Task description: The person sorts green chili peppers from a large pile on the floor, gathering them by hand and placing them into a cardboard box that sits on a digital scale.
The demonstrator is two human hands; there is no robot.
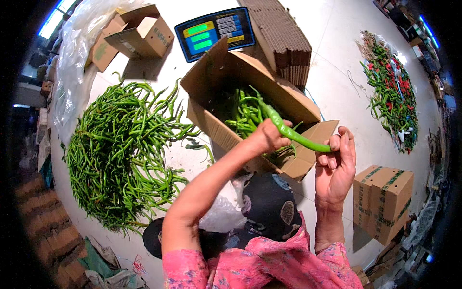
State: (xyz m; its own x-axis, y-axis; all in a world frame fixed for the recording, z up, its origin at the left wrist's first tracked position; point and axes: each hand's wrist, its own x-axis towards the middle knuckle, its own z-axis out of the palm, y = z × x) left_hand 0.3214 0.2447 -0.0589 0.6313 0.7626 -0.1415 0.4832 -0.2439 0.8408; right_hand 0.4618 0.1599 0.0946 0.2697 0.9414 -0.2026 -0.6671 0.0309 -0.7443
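A long green chili pepper [302, 138] stretches between both hands above an open cardboard box [207, 119]. My left hand [272, 135] is curled around its middle, over the box opening; the palm side is hidden. At the pepper's lower right end, my right hand [335, 164] pinches the tip between thumb and fingers, palm turned up. More green chili peppers [243, 112] lie inside the box, partly covered by my left hand. The box's near right flap [301, 159] is folded outward below the hands.
A large heap of green chili peppers [104, 155] spreads across the floor at left. A lit scale display [216, 32] and stacked flattened cardboard [281, 32] stand beyond the box. A taped carton [382, 202] sits at right, below a red and green pepper pile [391, 90]. Open cartons [155, 38] stand upper left.
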